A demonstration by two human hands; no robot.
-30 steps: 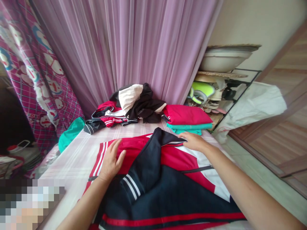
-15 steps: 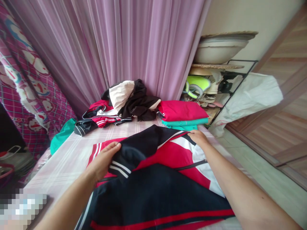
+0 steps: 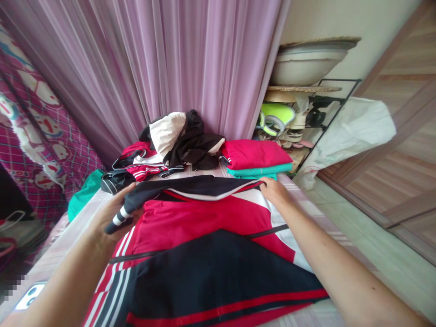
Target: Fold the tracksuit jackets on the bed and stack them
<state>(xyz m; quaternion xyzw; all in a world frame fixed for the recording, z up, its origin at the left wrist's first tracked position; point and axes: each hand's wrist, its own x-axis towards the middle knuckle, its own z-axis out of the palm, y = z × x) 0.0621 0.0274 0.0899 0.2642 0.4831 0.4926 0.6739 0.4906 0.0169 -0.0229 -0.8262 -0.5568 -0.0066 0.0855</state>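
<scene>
A red, navy and white track jacket [image 3: 207, 222] lies spread in front of me on the plaid bedding [image 3: 80, 234]. One navy sleeve is folded across its lower part. The far sleeve [image 3: 190, 184] is lifted and stretched between my hands. My left hand [image 3: 117, 213] is closed around its striped cuff end, with the fingers partly behind the cloth. At the shoulder end, my right hand [image 3: 274, 190] pinches the edge where the red and white piping runs.
Behind lie rumpled black, white and red clothes [image 3: 180, 141] and a folded red and teal stack [image 3: 257, 156]. A purple curtain [image 3: 204, 68] hangs behind them. At the right stands a rack [image 3: 327, 131] with a basin [image 3: 308, 63]. A phone [image 3: 30, 295] lies at the lower left.
My left hand has moved left and outward with the cuff, pulling the far sleeve straight and uncovering more of the jacket's red panel. My right hand keeps its hold at the shoulder.
</scene>
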